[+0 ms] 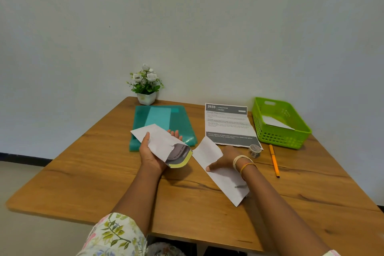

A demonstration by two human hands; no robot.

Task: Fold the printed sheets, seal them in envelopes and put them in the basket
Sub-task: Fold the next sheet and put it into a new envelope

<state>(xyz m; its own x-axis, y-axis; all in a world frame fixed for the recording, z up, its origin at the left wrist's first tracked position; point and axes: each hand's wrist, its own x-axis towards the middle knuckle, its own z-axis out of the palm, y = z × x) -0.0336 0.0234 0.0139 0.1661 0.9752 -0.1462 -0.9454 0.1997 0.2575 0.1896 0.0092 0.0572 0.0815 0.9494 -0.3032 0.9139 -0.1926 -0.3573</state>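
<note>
Now you are gripping the open white envelope in your left hand, mouth toward the folded sheet that your right hand is pinning to the wooden table with curled fingers, so be squaring its end to that mouth before sliding it in, the green basket waiting far right.

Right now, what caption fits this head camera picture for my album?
Left hand holds an open envelope; right hand grips a folded sheet beside a green basket.
</note>
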